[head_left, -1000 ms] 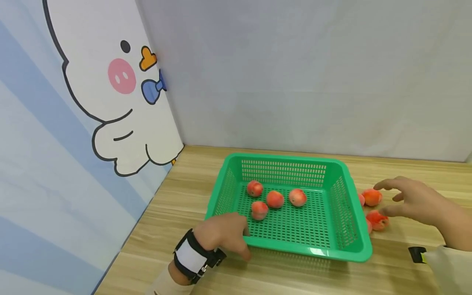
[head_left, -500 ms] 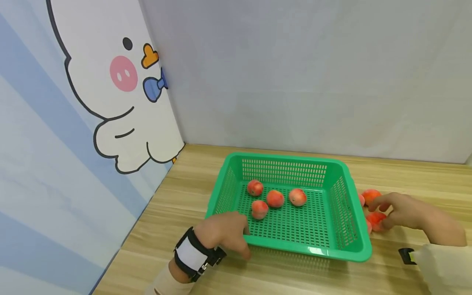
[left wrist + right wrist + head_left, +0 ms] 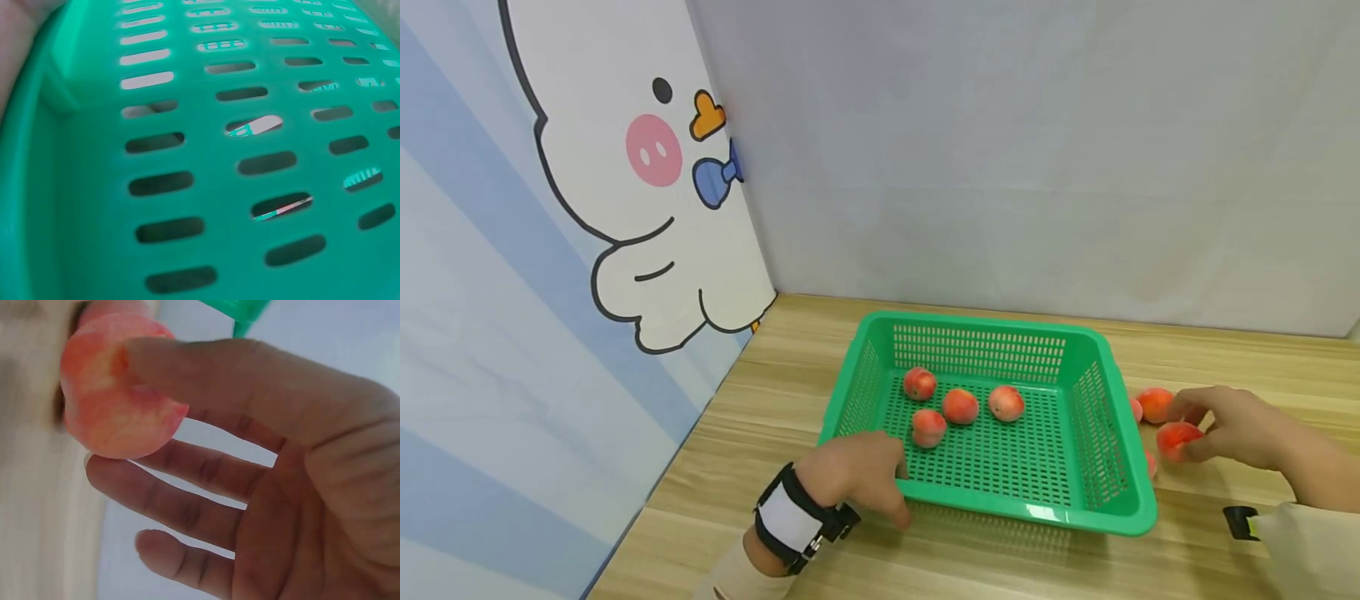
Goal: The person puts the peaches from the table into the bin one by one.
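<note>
A green plastic basket (image 3: 1000,502) with slotted sides stands on the wooden table, and several red-orange peaches (image 3: 960,406) lie on its floor. My left hand (image 3: 853,473) holds the basket's near rim at the left, fingers over the inside and thumb outside. In the left wrist view the slotted basket wall (image 3: 81,187) fills nearly everything. My right hand (image 3: 1243,429), right of the basket, pinches a peach (image 3: 106,428) between thumb and fingers. Beside it lie another peach (image 3: 1153,404) and two more (image 3: 1151,464) partly hidden by the basket's right side.
Behind the table (image 3: 737,433) rises a pale grey cloth backdrop (image 3: 1015,158). A light blue panel (image 3: 490,350) with a white cartoon duck (image 3: 598,192) borders the left side. A black strap end (image 3: 1242,522) sticks out by the right sleeve (image 3: 1311,542).
My right hand has come down onto the nearer peach, taken hold of it and shifted it slightly right. My left hand and the basket stay put.
</note>
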Tool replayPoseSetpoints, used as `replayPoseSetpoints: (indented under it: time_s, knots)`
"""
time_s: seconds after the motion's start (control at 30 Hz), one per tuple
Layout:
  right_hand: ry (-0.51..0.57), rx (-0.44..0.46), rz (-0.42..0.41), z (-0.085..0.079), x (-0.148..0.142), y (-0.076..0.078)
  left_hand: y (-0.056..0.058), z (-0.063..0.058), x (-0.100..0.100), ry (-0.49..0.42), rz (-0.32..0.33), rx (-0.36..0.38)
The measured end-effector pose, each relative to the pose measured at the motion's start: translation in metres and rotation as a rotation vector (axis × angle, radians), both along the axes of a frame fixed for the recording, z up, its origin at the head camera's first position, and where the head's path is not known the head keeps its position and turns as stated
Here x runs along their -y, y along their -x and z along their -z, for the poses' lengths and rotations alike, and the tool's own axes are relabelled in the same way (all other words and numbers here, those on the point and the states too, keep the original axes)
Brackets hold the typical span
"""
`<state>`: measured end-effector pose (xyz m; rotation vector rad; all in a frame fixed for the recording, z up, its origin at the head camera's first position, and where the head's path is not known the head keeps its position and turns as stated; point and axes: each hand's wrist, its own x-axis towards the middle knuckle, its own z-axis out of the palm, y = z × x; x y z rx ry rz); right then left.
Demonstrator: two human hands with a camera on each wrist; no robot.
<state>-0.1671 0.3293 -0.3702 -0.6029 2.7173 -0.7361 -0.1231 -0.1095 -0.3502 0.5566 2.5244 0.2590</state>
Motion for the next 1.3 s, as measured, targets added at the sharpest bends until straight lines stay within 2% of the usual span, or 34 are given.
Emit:
replayPoseSetpoints:
  time_s: [0.13, 0.23, 0.33, 0.4, 0.47, 0.57, 0.73, 0.83, 0.9, 1.0, 1.1, 1.3]
  knots:
    - [-0.005, -0.097, 0.062, -0.014, 0.001, -0.010, 0.000, -0.001, -0.001, 0.006, -0.008, 0.000]
    - [0.028, -0.270, 0.069, -0.028, 0.010, -0.023, 0.001, -0.001, -0.001, 0.009, -0.010, 0.009]
    - [0.101, -0.490, 0.020, -0.045, 0.027, -0.036, 0.001, -0.001, -0.001, 0.014, -0.007, 0.020]
    - [0.155, -0.618, -0.047, -0.055, 0.041, -0.043, 0.002, 0.000, -0.001, 0.014, -0.003, 0.021]
    - [0.203, -0.684, -0.105, -0.064, 0.055, -0.047, 0.002, 0.000, -0.001, 0.015, -0.004, 0.018]
    - [0.244, -0.727, -0.162, -0.074, 0.071, -0.049, 0.003, 0.000, 0.000, 0.015, -0.009, 0.015]
    - [0.289, -0.741, -0.212, -0.082, 0.091, -0.044, 0.004, 0.000, 0.000, 0.015, -0.011, 0.018]
    - [0.308, -0.740, -0.289, -0.086, 0.105, -0.034, 0.003, 0.001, 0.000, 0.001, -0.010, 0.023]
    - [0.315, -0.708, -0.337, -0.090, 0.116, -0.028, 0.002, 0.002, 0.000, -0.007, -0.010, 0.020]
    - [0.270, -0.613, -0.382, -0.095, 0.135, -0.015, 0.001, 0.002, 0.000, -0.009, -0.006, 0.013]
    - [0.169, -0.485, -0.396, -0.097, 0.156, -0.001, 0.002, 0.002, 0.000, -0.002, -0.003, 0.005]
    - [-0.013, -0.234, -0.444, -0.080, 0.192, 0.026, 0.003, 0.002, 0.001, -0.003, 0.000, 0.003]
